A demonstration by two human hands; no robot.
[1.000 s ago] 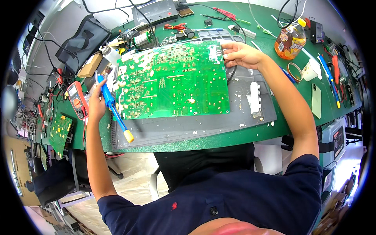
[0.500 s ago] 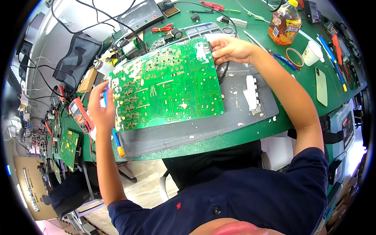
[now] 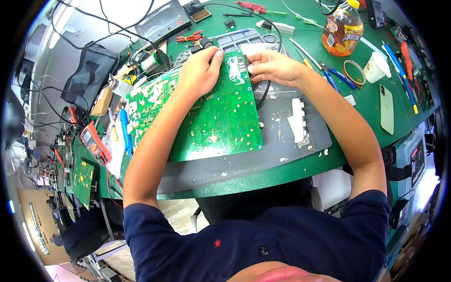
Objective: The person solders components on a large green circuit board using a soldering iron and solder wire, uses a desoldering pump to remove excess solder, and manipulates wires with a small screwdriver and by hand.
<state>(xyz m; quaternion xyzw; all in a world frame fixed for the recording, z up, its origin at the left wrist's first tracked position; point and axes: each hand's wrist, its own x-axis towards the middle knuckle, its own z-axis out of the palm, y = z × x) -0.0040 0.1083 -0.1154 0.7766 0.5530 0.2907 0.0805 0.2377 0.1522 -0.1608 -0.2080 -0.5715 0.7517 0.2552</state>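
A large green circuit board (image 3: 221, 122) with white residue and solder spots leans tilted over a grey mat (image 3: 282, 152). Curled over its far edge, my left hand (image 3: 201, 70) grips the board, its fingertips partly hidden behind it. My right hand (image 3: 272, 68) holds the board's far right corner, the fingers bent around the edge and partly out of sight. A black cable (image 3: 266, 94) runs down beside the right hand. Right of the board, a white strip-shaped part (image 3: 298, 120) lies on the mat among crumbs.
To the left are a red multimeter (image 3: 95, 144), a blue pen-like tool (image 3: 126, 131) and a solder spool (image 3: 150, 62). On the right stand a drink bottle (image 3: 342, 30) and a paper cup (image 3: 376, 66), near a tape roll (image 3: 353, 73), blue-handled pliers (image 3: 342, 76) and a phone (image 3: 386, 109).
My left hand has moved from the board's left edge to its far edge, and that forearm now crosses the board. The board has shifted slightly left. My right hand stays at the far right corner.
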